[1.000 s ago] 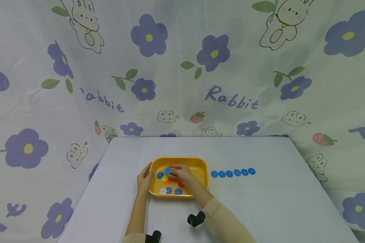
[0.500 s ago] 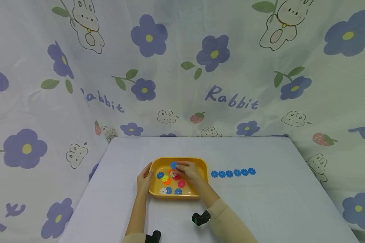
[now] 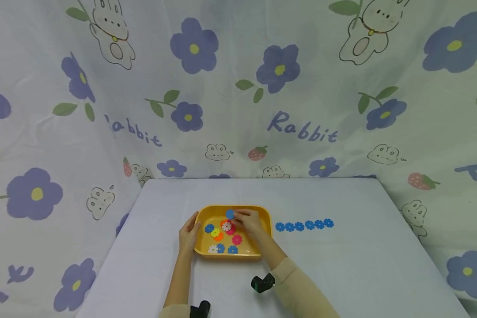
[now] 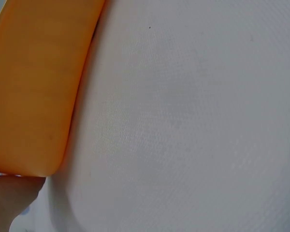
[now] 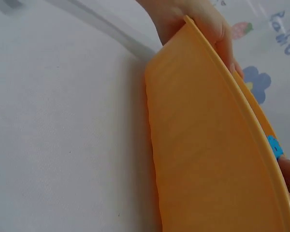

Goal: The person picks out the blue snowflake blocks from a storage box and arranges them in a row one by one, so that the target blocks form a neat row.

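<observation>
My left hand (image 3: 188, 234) grips the left end of a yellow plastic tray (image 3: 230, 257). In the right wrist view, the left hand's (image 5: 198, 21) fingers come over the tray's rim. Above the back part of the tray, my right hand (image 3: 249, 223) pinches a blue notched snowflake disc (image 3: 230, 214) between thumb and fingers. Below it lie a white disc (image 3: 226, 226) and a pink disc (image 3: 236, 240), partly covering others. A yellow disc (image 3: 215, 232) and more blue, orange and white discs lie toward the tray's left and front.
To the right of the tray, several blue discs (image 3: 299, 226) lie in a row on the white tabletop (image 3: 342, 265). A patterned cloth (image 3: 238, 97) hangs behind and at the sides. Black wrist cameras (image 3: 262, 282) are worn on both arms.
My right hand has moved back and slightly right with the blue disc, uncovering the white and pink discs in the tray. The left hand has stayed on the tray's end.
</observation>
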`<act>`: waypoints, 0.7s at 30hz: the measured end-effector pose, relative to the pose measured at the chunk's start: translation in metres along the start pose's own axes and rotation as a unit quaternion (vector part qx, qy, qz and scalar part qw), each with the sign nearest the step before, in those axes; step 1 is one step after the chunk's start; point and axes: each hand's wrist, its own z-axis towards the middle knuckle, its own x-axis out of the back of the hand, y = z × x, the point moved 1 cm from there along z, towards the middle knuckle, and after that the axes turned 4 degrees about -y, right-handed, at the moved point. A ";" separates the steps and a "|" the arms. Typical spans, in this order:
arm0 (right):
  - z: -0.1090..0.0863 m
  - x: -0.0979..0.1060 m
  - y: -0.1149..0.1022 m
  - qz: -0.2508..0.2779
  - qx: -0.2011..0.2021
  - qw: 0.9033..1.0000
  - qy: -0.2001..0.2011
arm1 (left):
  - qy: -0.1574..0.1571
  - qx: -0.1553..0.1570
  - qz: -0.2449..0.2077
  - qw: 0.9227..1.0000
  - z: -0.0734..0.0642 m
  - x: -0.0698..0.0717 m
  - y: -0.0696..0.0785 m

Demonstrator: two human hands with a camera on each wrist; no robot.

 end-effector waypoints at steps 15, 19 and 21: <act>-0.006 -0.008 -0.004 -0.200 0.065 0.975 0.075 | -0.005 -0.003 -0.006 1.000 0.001 -0.001 0.000; -0.007 -0.015 -0.003 -0.167 0.039 0.985 0.005 | 0.000 0.002 -0.006 1.000 0.001 0.000 -0.001; -0.006 -0.022 0.001 -0.119 -0.001 0.992 -0.044 | -0.002 -0.002 -0.002 1.000 0.001 0.000 -0.001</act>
